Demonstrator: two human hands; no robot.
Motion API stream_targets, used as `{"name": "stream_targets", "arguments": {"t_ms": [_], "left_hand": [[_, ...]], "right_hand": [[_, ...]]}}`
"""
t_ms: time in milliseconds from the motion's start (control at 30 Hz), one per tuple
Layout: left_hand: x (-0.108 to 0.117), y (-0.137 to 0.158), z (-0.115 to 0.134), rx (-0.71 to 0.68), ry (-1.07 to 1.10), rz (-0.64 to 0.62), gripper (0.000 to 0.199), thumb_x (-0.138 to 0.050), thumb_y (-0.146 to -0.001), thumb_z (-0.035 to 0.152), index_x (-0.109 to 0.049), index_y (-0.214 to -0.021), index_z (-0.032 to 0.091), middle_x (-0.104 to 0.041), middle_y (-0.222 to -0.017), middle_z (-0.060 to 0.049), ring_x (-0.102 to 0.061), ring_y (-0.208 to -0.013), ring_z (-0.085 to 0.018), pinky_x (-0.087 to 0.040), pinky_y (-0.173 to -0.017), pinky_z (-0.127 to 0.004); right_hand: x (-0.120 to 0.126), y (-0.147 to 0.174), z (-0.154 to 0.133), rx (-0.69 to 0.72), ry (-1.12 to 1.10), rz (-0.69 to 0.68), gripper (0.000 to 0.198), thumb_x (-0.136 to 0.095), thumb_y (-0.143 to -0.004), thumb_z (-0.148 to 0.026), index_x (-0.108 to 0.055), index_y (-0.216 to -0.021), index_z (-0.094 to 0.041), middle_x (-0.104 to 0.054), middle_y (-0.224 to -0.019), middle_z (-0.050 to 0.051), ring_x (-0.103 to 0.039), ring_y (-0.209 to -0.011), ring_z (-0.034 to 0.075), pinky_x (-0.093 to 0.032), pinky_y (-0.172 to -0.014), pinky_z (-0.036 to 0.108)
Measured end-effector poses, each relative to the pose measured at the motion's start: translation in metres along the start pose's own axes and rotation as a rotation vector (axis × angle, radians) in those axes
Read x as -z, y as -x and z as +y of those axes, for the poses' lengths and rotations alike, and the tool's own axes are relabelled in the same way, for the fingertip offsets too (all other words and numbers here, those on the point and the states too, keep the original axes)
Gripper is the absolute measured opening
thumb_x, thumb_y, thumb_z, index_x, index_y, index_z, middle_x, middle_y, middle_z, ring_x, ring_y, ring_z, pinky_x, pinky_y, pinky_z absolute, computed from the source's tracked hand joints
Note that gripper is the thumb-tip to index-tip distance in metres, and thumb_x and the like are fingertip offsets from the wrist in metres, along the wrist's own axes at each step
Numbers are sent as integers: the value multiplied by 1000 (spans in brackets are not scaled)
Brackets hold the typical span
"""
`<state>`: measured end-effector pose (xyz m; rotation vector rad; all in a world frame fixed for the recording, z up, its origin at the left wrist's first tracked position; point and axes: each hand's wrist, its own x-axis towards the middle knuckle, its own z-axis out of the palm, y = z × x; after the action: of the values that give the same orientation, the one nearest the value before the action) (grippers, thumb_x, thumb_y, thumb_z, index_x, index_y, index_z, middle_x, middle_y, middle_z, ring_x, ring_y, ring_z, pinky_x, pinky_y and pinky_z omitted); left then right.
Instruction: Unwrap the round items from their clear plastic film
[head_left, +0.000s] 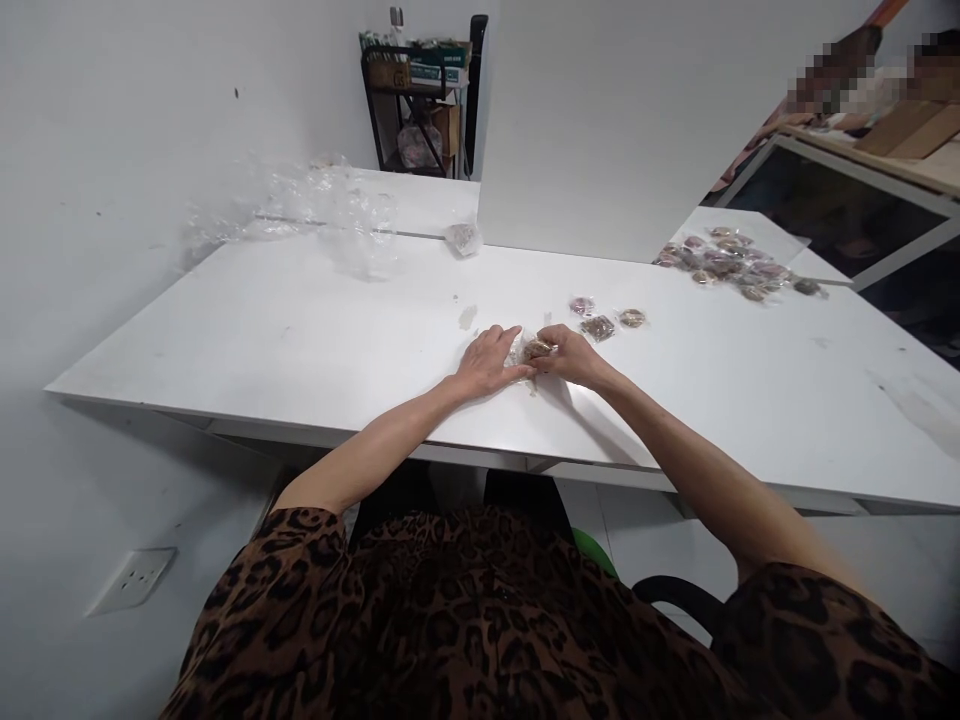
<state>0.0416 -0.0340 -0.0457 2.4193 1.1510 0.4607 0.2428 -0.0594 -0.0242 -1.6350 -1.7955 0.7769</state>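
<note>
Near the front middle of the white table, a small clear plastic packet (538, 349) with brownish contents lies between my two hands. My right hand (571, 357) pinches its right side with thumb and fingers. From the left, my left hand (487, 362) rests low on the table, thumb and fingertips around the packet's clear plastic edge. Just beyond my right hand are three more wrapped pieces: a pinkish round one (582, 306), a brown squarish one (598, 328) and a yellowish-brown round one (632, 318). What exactly the packets contain is too small to tell.
A pile of similar wrapped pieces (731, 262) lies at the back right. Crumpled clear plastic (330, 205) covers the back left, with one wrapped piece (463, 238) near an upright white panel (600, 130). The white table (300, 350) meets a wall at left.
</note>
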Motion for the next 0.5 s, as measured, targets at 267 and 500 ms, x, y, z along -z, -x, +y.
{"name": "stream_targets", "arguments": {"t_ms": [267,500], "left_hand": [[8,1,5,-35,138,-15,40,-67,-88,46,-58,-122,27,-60,-130,-6,-64,-114,-27,-51,-96,-42],[10,3,15,-10,147,-74,37,-64,-85,42,-54,-117,25,-72,-111,-6,-67,-100,-28,-51,-84,-42]], "right_hand": [[-8,26,-1,-89,-734,-132,54,-93,-57,-41,-62,-97,-22,-68,-82,0,-63,-71,17,-52,-72,37],[-16,44,5,19,-580,-64,46,-83,-75,-54,-66,-105,-22,-67,-90,2,-61,-81,19,-51,-78,36]]}}
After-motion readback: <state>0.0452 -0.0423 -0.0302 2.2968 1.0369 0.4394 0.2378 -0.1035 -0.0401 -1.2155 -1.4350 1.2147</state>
